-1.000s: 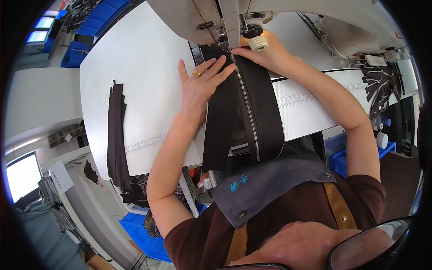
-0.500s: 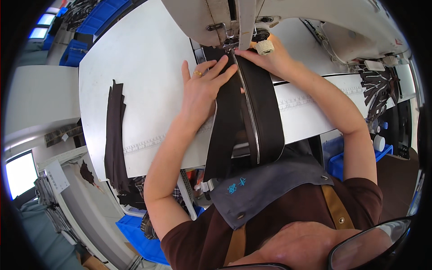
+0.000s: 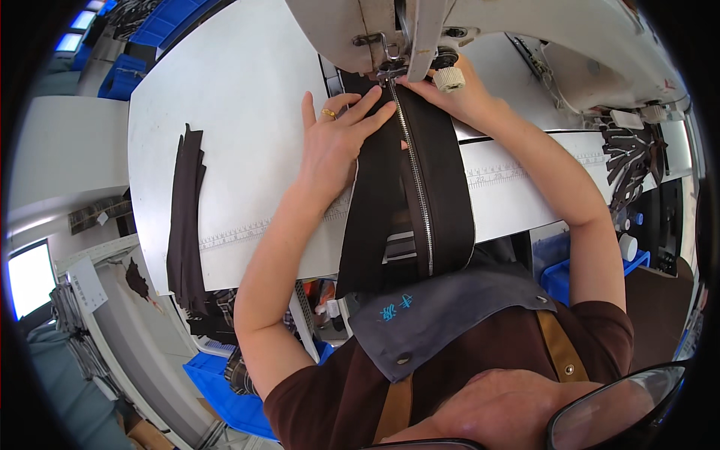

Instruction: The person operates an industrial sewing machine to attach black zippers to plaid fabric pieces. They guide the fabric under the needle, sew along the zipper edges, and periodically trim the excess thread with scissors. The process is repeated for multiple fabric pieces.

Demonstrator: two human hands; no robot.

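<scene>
Under the presser foot point(image 3: 391, 73) of a white sewing machine point(image 3: 352, 30) runs a long metal zipper point(image 3: 422, 195) bordered by dark brown fabric point(image 3: 445, 172). The fabric hangs toward my lap over the table's near edge. My left hand point(image 3: 334, 146), with a gold ring, lies spread, its fingertips pressing the fabric just left of the zipper. On the other side, my right hand point(image 3: 466, 94) reaches beside the foot; its thumb lies out on the fabric close to the needle area. Its other fingers are partly hidden behind the machine's pale knob point(image 3: 448, 79), apparently apart from the thumb.
A stack of dark fabric strips point(image 3: 186, 217) lies at the left of the white table point(image 3: 240, 112). A printed ruler scale point(image 3: 495, 176) crosses the tabletop. At right, a bundle of zippers point(image 3: 628, 161) hangs near a blue bin point(image 3: 556, 281). Another blue bin point(image 3: 225, 386) stands below left.
The zipper teeth, a blurred streak before, now show distinctly. Both hands keep nearly the same places by the presser foot. The whole view has shifted slightly.
</scene>
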